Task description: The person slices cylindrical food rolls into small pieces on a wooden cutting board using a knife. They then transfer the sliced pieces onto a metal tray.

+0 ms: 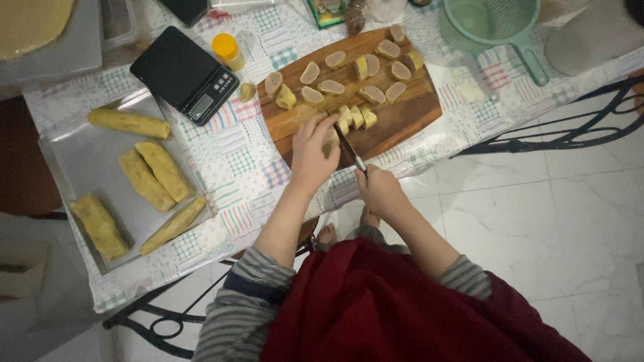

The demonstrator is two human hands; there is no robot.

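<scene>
Near the bench's left edge a metal tray (pixel 80 157) held five yellow dough logs (pixel 155 173). Beside it sat a black scale (pixel 182 72). On the wooden cutting board (pixel 402 117), the left hand (pixel 312 151) pressed down a dough log end (pixel 333 137); the right hand (pixel 379 189), at the near edge, gripped a knife (pixel 349 151) cutting it. Cut slices (pixel 355 74) lay beyond.

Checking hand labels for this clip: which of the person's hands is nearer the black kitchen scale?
Left. The left hand rests on the dough log on the cutting board, just right of the scale; the right hand, gripping the knife, sits farther right and lower.
</scene>
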